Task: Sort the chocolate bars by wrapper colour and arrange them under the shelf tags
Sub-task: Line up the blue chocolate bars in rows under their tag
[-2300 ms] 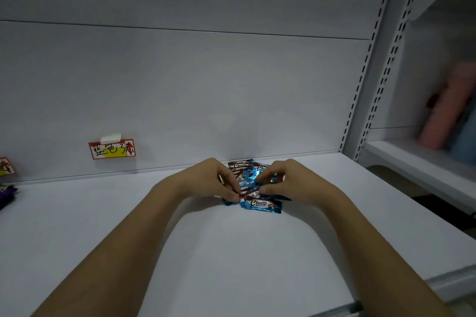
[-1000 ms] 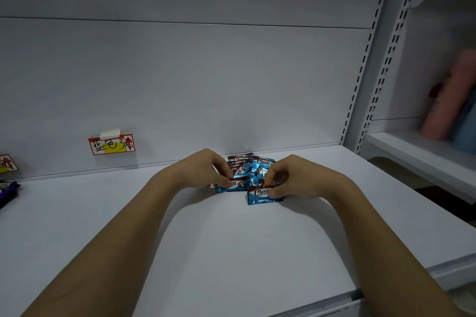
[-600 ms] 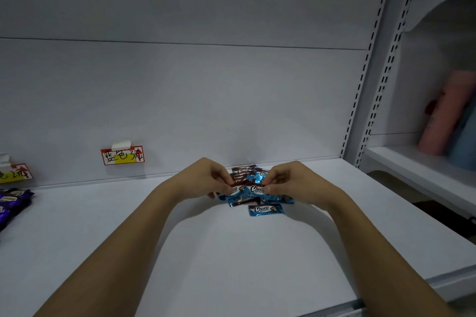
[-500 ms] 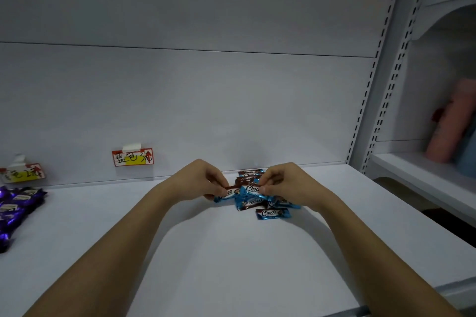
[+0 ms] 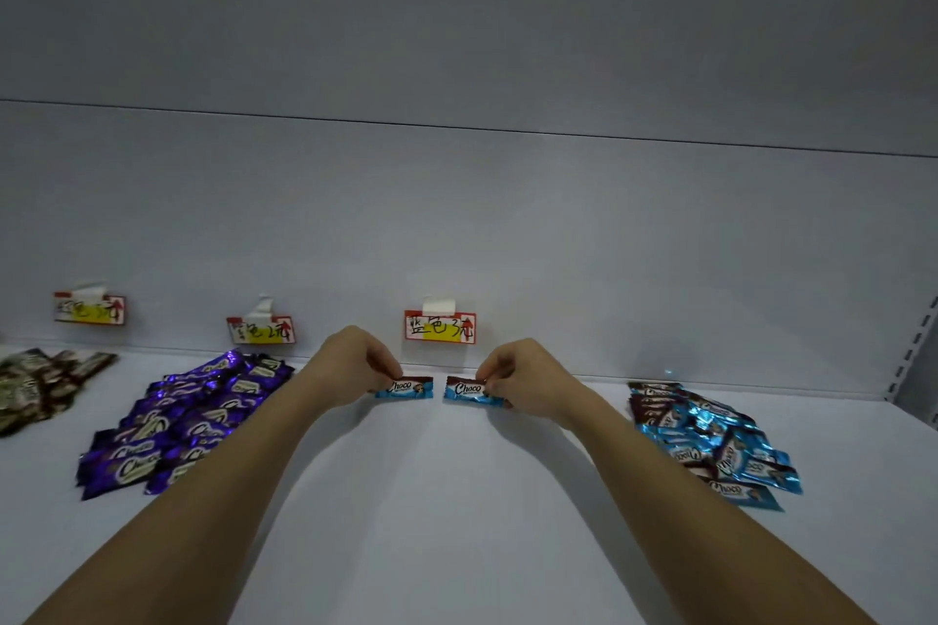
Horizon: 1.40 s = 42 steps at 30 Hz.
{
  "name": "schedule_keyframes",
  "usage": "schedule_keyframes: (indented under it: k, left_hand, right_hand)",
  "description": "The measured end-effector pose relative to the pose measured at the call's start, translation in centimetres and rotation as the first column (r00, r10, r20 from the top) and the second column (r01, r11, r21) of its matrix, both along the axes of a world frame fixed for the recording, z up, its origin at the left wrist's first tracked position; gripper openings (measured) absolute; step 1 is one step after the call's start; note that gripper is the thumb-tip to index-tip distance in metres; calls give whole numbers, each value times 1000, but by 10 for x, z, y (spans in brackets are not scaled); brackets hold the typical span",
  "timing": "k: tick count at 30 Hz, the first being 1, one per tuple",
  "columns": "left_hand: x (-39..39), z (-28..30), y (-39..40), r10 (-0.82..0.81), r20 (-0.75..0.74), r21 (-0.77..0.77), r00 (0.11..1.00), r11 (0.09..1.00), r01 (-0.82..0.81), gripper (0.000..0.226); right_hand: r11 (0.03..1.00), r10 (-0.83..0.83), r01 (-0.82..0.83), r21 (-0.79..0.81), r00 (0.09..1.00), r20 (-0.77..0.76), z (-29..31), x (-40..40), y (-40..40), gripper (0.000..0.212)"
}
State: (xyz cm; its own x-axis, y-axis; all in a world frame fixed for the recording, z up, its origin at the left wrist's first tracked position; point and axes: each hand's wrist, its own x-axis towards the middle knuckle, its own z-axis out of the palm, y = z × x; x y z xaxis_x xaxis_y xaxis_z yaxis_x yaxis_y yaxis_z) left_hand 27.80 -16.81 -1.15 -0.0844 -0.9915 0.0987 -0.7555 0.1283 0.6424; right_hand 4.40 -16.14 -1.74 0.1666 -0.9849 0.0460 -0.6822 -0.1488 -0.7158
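Left hand (image 5: 350,365) pinches one blue bar (image 5: 406,388), right hand (image 5: 528,378) pinches another blue bar (image 5: 469,390) — both bars low over the shelf (image 5: 457,497), side by side at 6 o'clock of the blue tag (image 5: 440,326). Blue pile (image 5: 710,442) at 3 o'clock, purple pile (image 5: 188,421) at 9.

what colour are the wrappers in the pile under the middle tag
Purple, with white lettering: the purple pile below the middle tag, head view.

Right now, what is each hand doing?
Left hand: pinching a small blue foil-wrapped chocolate bar.
Right hand: pinching a second blue foil-wrapped chocolate bar.
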Motion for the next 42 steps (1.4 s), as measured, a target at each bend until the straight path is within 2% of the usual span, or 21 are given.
schedule_keyframes:
  k: [3, 5, 8, 11, 14, 17, 24, 27, 31, 35, 42]
  left_hand:
    - [8, -7, -6, 62, 95, -65, 994, 996, -56, 15]
    - [9, -12, -6, 102, 215, -160, 971, 985, -68, 19]
    - [5, -19, 0, 94, 380, -252, 920, 968, 5, 24]
    - [-7, -29, 11, -2, 447, -152, 894, 985, 79, 30]
    - [-11, -36, 17, -55, 550, -61, 833, 992, 106, 39]
    - [-9, -36, 17, -60, 561, -54, 825, 993, 109, 51]
    - [-1, -44, 11, -110, 518, 16, 848, 993, 119, 62]
    - [0, -48, 8, -114, 504, 15, 856, 992, 123, 64]
    - [-1, -52, 8, -96, 522, 13, 847, 994, 104, 66]
    - [-1, -54, 10, -96, 508, 44, 856, 995, 86, 66]
    - [-2, -52, 12, -85, 517, 30, 852, 996, 81, 67]
  right_hand:
    - [998, -16, 13, -69, 999, -33, -5, 25, -8, 20]
    - [983, -52, 33, -180, 993, -105, -11, 31, -7, 27]
    - [939, -2, -74, -335, 975, -220, -21, 33, -3, 26]
    - [916, 27, -143, -375, 954, -298, -27, 32, 2, 24]
    - [929, 54, -175, -327, 937, -346, -30, 34, 8, 26]
    - [930, 113, -240, -278, 907, -405, -34, 37, 10, 26]
    - [920, 187, -289, -263, 916, -354, -43, 46, 4, 22]
    - [931, 162, -258, -259, 926, -341, -46, 49, 0, 19]
    - [935, 129, -246, -256, 907, -401, -45, 49, 1, 28]
    - [931, 125, -248, -269, 906, -404, -47, 49, 4, 25]
    - [932, 116, -245, -267, 900, -420, -48, 49, 5, 32]
